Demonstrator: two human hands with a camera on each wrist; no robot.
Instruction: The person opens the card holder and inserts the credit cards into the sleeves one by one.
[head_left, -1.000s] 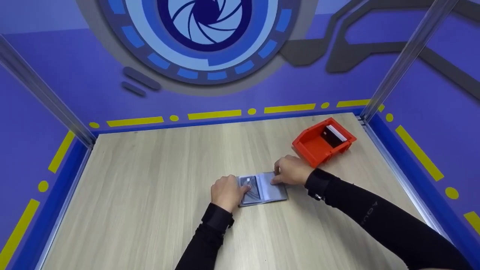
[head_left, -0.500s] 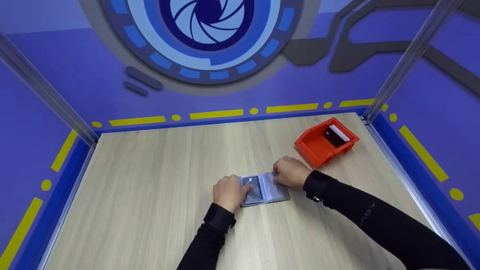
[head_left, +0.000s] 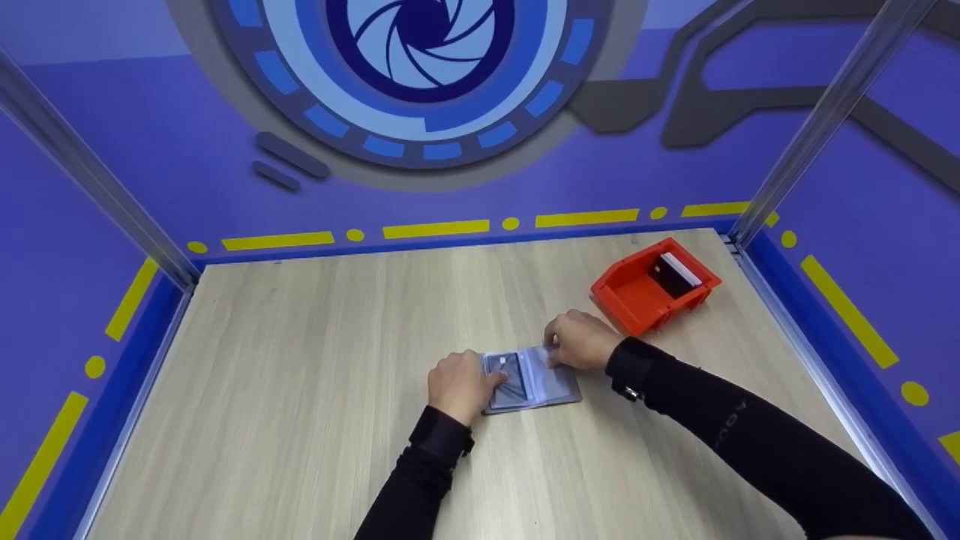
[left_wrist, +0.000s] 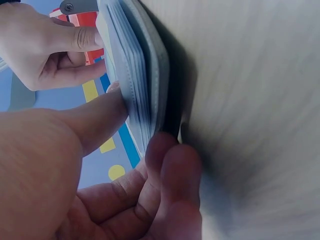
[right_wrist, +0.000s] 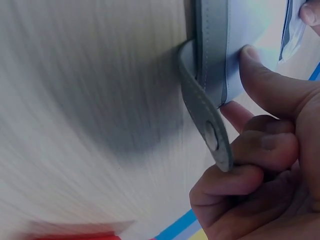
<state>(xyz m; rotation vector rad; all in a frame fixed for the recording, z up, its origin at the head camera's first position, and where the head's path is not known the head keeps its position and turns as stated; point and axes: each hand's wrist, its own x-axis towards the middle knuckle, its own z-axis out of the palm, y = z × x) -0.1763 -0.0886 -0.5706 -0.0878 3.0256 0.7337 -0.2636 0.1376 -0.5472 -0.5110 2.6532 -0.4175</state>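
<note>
A grey card holder (head_left: 564,388) with clear sleeves lies spread open on the wooden table. A dark card (head_left: 513,391) shows in its left sleeve. My left hand (head_left: 459,384) pinches the left side, thumb over the sleeves and fingers under the cover in the left wrist view, where the stacked sleeves (left_wrist: 136,75) fan along the edge. On the right side, my right hand (head_left: 586,342) pinches the upper edge, its thumb (right_wrist: 257,67) flat on the clear sleeve. A strap with a metal snap (right_wrist: 200,107) sticks out beside the curled fingers of that hand.
Behind the right hand stands a red plastic bin (head_left: 637,300) with a black-and-white item (head_left: 676,276) in it, near the table's back right corner. Blue printed panels (head_left: 420,202) and metal posts (head_left: 817,112) enclose the table (head_left: 300,390).
The head view has shifted slightly, so everything sits a little further right. Both hands keep their hold on the card holder, nearly still.
</note>
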